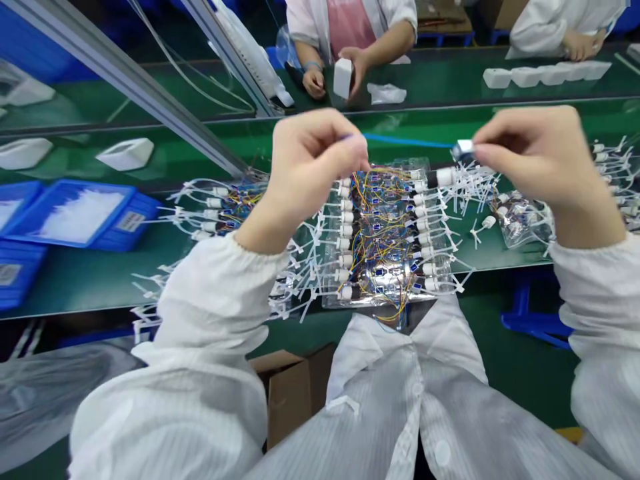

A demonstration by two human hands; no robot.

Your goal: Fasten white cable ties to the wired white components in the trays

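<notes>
My left hand (pixel 320 157) is raised above the bench with its fingers pinched on one end of a thin blue strip (pixel 405 141). The strip runs taut to the right, up to a small white-and-dark piece (pixel 463 149). Thumb and forefinger of my right hand (pixel 535 157) are closed on that piece; its exact kind is too small and blurred to tell. Beneath both hands, a clear plastic tray (pixel 387 300) carries two columns of white-capped small parts with yellow and blue wires (pixel 383 243) between them. White zip ties (pixel 453 250) stick out at its sides.
Blue bins (pixel 95 213) with white pieces stand at the left. More wired parts in clear plastic (pixel 523 220) lie at the right. A metal post (pixel 150 87) slants across the upper left. Opposite, a co-worker (pixel 353 40) holds a white box (pixel 343 79). White housings (pixel 547 75) stand in a row.
</notes>
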